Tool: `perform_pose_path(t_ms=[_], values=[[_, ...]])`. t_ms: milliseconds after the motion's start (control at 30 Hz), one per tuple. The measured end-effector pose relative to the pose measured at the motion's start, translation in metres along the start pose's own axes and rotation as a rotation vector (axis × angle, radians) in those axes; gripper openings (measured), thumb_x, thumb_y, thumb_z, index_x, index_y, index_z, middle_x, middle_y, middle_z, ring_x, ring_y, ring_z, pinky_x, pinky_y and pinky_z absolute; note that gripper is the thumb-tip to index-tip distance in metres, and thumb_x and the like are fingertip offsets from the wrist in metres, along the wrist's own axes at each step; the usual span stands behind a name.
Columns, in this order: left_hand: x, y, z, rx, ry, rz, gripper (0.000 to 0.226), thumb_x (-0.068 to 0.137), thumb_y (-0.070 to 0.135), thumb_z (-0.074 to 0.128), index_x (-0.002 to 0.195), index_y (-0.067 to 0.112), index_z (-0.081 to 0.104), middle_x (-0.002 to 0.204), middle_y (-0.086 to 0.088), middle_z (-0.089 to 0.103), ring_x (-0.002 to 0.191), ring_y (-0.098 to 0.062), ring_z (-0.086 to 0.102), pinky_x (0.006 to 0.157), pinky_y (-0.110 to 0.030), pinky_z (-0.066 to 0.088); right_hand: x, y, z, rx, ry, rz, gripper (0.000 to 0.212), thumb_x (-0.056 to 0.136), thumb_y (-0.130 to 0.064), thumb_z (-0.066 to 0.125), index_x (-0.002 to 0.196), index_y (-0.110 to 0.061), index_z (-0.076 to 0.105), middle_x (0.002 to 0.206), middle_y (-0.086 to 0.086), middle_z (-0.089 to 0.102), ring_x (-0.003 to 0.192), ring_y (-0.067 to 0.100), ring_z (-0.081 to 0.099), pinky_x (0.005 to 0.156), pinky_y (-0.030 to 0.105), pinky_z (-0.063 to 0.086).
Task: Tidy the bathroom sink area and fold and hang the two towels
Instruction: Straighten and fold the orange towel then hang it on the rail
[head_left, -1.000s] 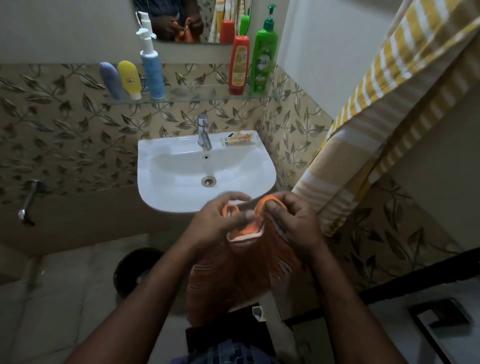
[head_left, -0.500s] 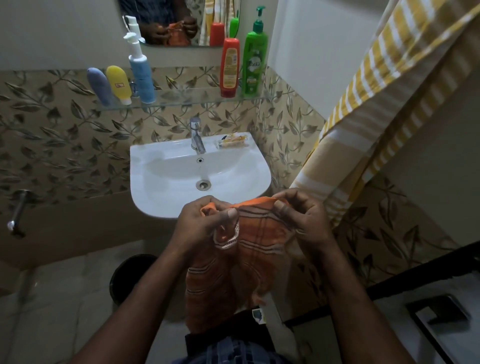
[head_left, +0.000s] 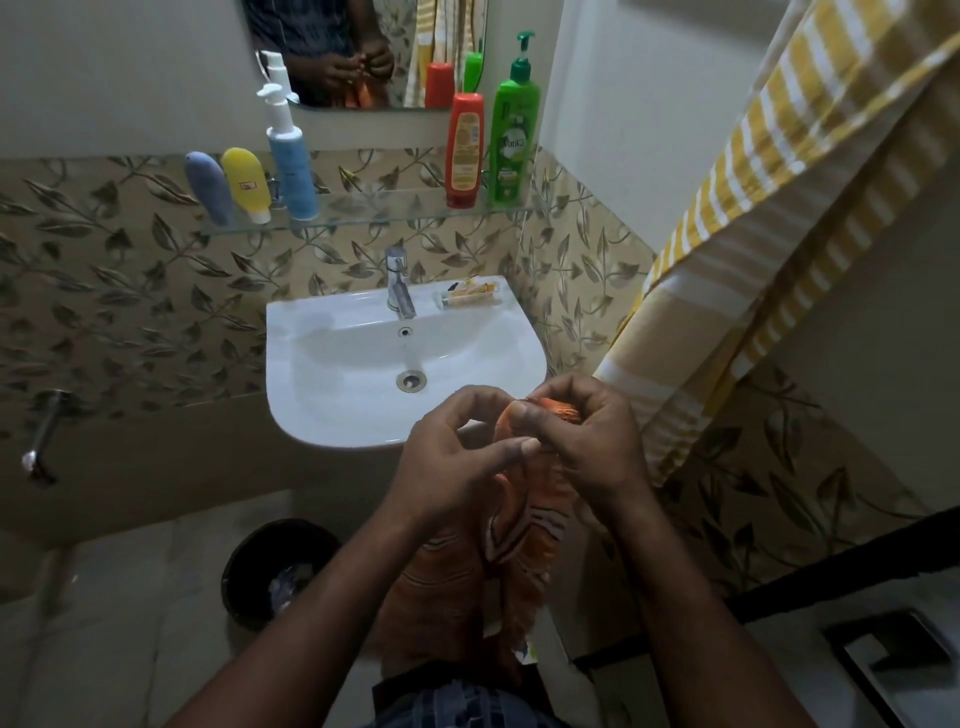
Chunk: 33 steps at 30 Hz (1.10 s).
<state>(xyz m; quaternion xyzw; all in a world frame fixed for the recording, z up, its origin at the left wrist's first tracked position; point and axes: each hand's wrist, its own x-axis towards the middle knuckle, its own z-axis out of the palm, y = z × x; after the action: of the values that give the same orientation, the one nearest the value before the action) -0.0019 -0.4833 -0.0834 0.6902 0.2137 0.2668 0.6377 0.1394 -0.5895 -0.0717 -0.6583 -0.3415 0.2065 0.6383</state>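
One legible marking: the brand "Vatika", on the front label of the green pump bottle (head_left: 514, 140) on the glass shelf (head_left: 363, 215). Print on the red bottle (head_left: 464, 150), yellow tube (head_left: 247, 182) and the tube on the sink rim (head_left: 470, 297) is too small to read.

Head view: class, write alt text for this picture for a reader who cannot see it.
The left hand and right hand pinch the bunched top of an orange towel in front of a white sink. A yellow striped towel hangs at the right, and bottles stand on a glass shelf above the tap.
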Motion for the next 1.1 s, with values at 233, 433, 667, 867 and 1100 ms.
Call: perform_pose_path(t_ms=[233,433,667,867,1100], values=[[-0.004,-0.004,0.004,0.141,0.144,0.088,0.010,0.082,0.038,0.077,0.091,0.036,0.075,0.095,0.009,0.076,0.089,-0.017,0.077,0.079,-0.044,0.063,-0.001,-0.005,0.001,-0.040,0.065,-0.030,0.020,0.084,-0.042,0.078,0.084,-0.022,0.075,0.081,0.008,0.077,0.077,0.030,0.076,0.073,0.053,0.065],[-0.007,-0.013,-0.005,0.256,0.115,0.051,0.016,0.088,0.039,0.069,0.087,0.029,0.081,0.076,0.007,0.077,0.070,-0.008,0.071,0.068,-0.035,0.057,-0.001,-0.006,0.004,-0.019,0.169,-0.040,0.015,0.096,-0.034,0.068,0.085,-0.024,0.068,0.072,0.005,0.064,0.067,0.020,0.061,0.062,0.042,0.053],[-0.005,0.010,-0.013,-0.200,0.025,-0.062,0.012,0.089,0.022,0.070,0.082,0.020,0.079,0.073,-0.001,0.074,0.067,-0.013,0.068,0.062,-0.024,0.055,0.002,-0.020,0.005,0.086,0.029,-0.064,0.021,0.102,-0.027,0.062,0.082,-0.028,0.068,0.071,0.004,0.061,0.064,0.021,0.054,0.059,0.031,0.047],[-0.003,0.012,-0.021,-0.077,0.083,-0.004,0.007,0.087,0.029,0.076,0.084,0.024,0.080,0.082,-0.001,0.078,0.077,-0.016,0.074,0.072,-0.036,0.061,-0.001,-0.018,0.008,-0.128,-0.088,-0.072,0.021,0.102,-0.030,0.057,0.098,-0.027,0.077,0.091,-0.011,0.074,0.089,0.013,0.069,0.081,0.033,0.052],[-0.003,0.012,-0.028,-0.086,0.162,-0.017,0.035,0.070,0.049,0.091,0.073,0.021,0.069,0.068,-0.003,0.068,0.064,-0.018,0.063,0.059,-0.038,0.053,-0.016,-0.021,0.015,-0.502,-0.210,-0.243,0.049,0.081,-0.066,0.073,0.085,-0.018,0.072,0.072,-0.001,0.067,0.067,0.017,0.064,0.061,0.040,0.049]])
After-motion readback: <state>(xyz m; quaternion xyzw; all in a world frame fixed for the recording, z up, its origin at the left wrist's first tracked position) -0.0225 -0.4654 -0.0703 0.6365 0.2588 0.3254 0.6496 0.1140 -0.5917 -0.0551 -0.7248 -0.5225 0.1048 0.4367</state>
